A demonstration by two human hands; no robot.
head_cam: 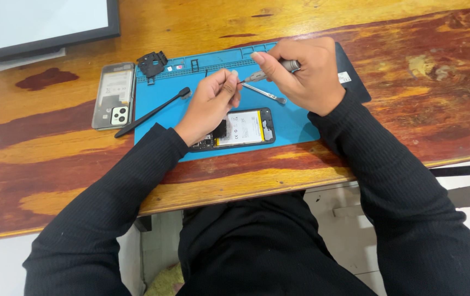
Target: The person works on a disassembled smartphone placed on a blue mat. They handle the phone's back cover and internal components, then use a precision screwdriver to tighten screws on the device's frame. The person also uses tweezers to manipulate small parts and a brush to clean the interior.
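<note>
Over the blue mat [295, 129], the right hand [306, 71] grips a screwdriver [268, 71], its tip meeting the pinched fingertips of the left hand [210, 104]. The opened phone [243, 129] lies just below both hands, tweezers [265, 94] beside.

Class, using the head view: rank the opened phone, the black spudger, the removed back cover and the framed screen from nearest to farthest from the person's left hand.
1. Opened phone: directly beneath the left hand, on the blue mat.
2. Black spudger: just left, across the mat's edge.
3. Removed back cover: further left, on the wood.
4. Framed screen: top-left corner.
</note>
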